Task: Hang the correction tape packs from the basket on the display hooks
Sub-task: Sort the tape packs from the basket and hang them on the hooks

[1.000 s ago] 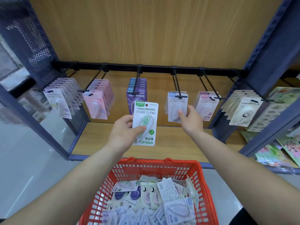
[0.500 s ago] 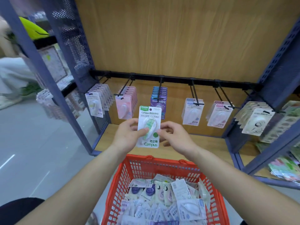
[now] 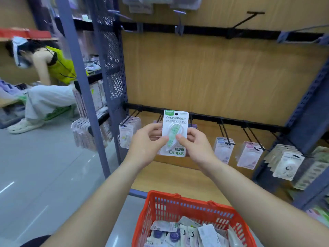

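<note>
A white and green Campus correction tape pack (image 3: 174, 122) stands upright in front of the lower hook rail (image 3: 231, 120). My left hand (image 3: 146, 144) pinches its left edge and my right hand (image 3: 196, 146) pinches its right edge. Below, the red basket (image 3: 178, 204) holds several more packs (image 3: 188, 232). Packs hang on the lower hooks: white ones (image 3: 127, 134) at the left, blue (image 3: 223, 150), pink (image 3: 249, 155) and white (image 3: 286, 164) at the right. Bare hooks (image 3: 247, 19) stick out of the upper rail.
A perforated blue upright (image 3: 114, 77) and a slanted blue post (image 3: 83, 86) bound the bay on the left. Beyond them a person in a yellow top (image 3: 46, 82) crouches on the grey floor. A wooden shelf board (image 3: 174, 177) lies under the hooks.
My right hand has come off the hanging blue pack and taken the green pack's right edge. The view has swung up and left, bringing the upper rail and the crouching person into sight.
</note>
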